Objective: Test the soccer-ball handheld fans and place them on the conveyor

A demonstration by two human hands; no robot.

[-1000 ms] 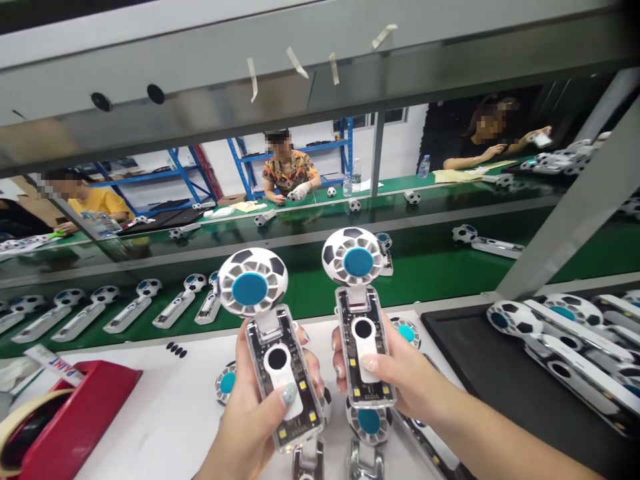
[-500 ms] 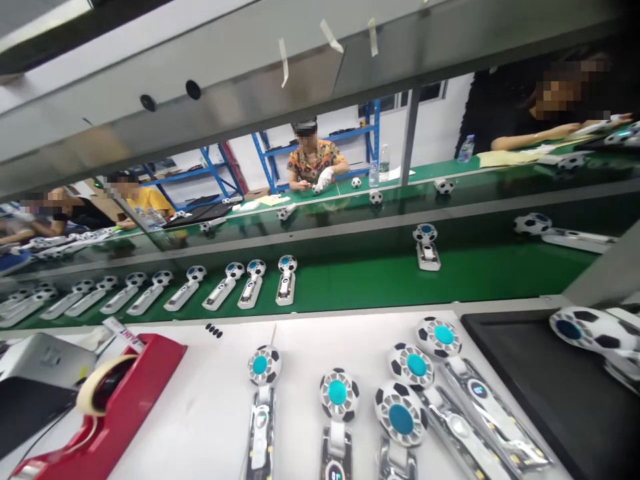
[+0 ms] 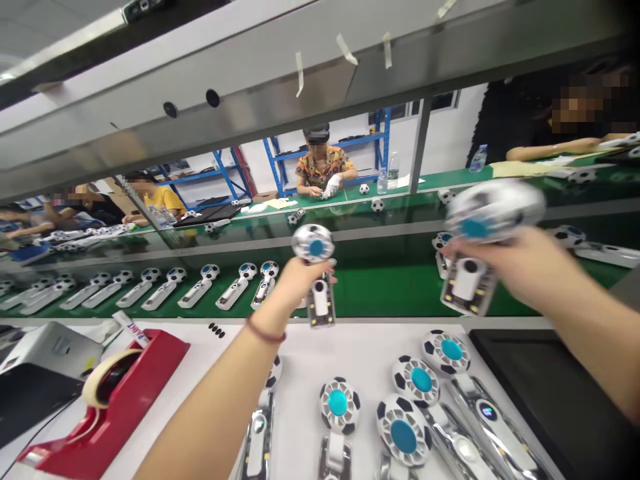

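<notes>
My left hand [image 3: 305, 275] is closed on a device with a round football-patterned head [image 3: 313, 244], its clear handle hanging below my fingers over the edge of the green belt. On the right, my right hand [image 3: 515, 257] grips another football-patterned device [image 3: 470, 283]; its head is blurred by motion and its handle points down. Beneath my hands, several similar devices with teal centres, one of them [image 3: 338, 403] in the middle, lie on the white table [image 3: 295, 400]. My left forearm partly covers the leftmost one.
A red tape dispenser [image 3: 135, 393] stands at the left beside a grey-white box [image 3: 55, 357]. A black tray [image 3: 545, 393] lies at the right. Devices line the green belt [image 3: 370, 287]. Across it, several people sit at work under a metal beam [image 3: 250, 100].
Both hands have come into view, each with a device, over the belt. The device that lay on the black tray is gone from there. The view has shifted slightly.
</notes>
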